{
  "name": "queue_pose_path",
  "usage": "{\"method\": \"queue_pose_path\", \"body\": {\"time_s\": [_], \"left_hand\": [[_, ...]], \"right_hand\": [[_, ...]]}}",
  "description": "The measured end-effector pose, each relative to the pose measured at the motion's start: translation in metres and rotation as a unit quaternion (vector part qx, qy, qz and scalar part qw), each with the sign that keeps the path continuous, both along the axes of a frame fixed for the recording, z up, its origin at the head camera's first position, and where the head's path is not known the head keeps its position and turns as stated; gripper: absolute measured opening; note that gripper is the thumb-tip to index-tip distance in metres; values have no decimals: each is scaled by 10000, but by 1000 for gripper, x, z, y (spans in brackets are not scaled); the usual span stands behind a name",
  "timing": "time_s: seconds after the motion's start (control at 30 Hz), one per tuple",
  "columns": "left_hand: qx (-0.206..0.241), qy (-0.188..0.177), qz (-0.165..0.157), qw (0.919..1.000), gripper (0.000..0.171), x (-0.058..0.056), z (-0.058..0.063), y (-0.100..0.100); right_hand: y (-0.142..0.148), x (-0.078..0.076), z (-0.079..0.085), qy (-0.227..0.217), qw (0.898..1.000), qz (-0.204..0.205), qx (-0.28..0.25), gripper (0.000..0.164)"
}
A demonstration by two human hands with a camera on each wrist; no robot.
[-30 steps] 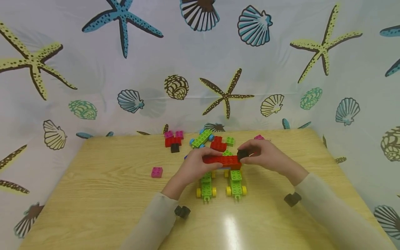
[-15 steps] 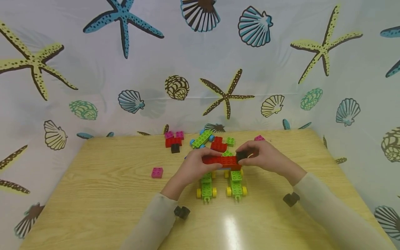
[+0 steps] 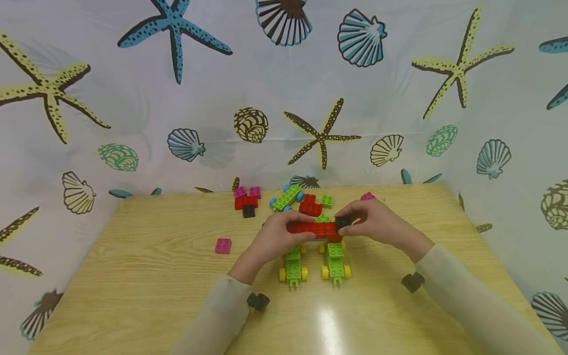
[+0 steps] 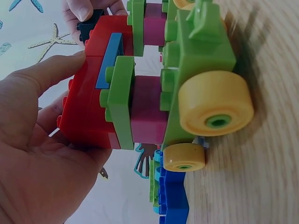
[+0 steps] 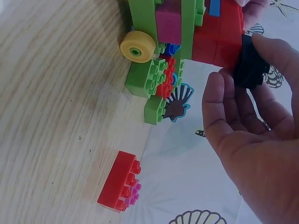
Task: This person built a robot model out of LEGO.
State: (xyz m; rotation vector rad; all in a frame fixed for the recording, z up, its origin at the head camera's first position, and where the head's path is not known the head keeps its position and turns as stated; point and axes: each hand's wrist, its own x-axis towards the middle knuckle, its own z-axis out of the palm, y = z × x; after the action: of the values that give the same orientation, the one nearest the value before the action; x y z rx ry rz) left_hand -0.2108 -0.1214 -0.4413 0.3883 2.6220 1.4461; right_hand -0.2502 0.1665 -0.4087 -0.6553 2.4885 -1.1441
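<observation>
My left hand (image 3: pixel 279 234) grips the left end of a row of red building bricks (image 3: pixel 326 230), its thumb along the near side. At the row's right end, my right hand (image 3: pixel 377 224) pinches a black brick (image 5: pixel 250 63), which sits on top of the red end. Beneath the red row run a blue piece (image 4: pixel 110 58), green bricks (image 4: pixel 122 100) and magenta bricks (image 4: pixel 149 109). These stand on two green wheeled bases (image 3: pixel 336 268) with yellow wheels (image 4: pixel 217 105), side by side on the table. The left fingers partly cover the red row.
Behind the build are a green base with blue wheels (image 3: pixel 287 197), red bricks (image 3: pixel 309 205) and a small green brick (image 3: pixel 327 200). Red, magenta and black bricks (image 3: pixel 249 210) cluster back left. A lone magenta brick (image 3: pixel 223 245) lies left on the wooden table (image 3: pixel 155 276). A patterned cloth (image 3: pixel 275 84) hangs behind.
My right hand has shifted slightly left and down with the black brick, closer onto the red row's end. The left hand keeps its grip in place.
</observation>
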Motion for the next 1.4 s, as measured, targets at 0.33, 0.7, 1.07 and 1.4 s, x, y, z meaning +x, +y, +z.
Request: {"method": "queue_pose_path", "body": {"time_s": [0.33,0.7,1.07,1.4], "left_hand": [[3,-35,-18,10000,38,-1,1,-1],[-57,-52,76,9999,37,1,0,-3],[-62,-28,14,10000,31,-2,0,-4],[-314,159,-216,9991,31,-9,8,-25]], "right_hand": [[-5,1,10,160,9993,-10,345,36],[-12,1,-5,-60,9999,-54,-74,39],[-33,3,-11,198,9997,49,168,38],[-37,4,-15,209,9992,46,323,40]]}}
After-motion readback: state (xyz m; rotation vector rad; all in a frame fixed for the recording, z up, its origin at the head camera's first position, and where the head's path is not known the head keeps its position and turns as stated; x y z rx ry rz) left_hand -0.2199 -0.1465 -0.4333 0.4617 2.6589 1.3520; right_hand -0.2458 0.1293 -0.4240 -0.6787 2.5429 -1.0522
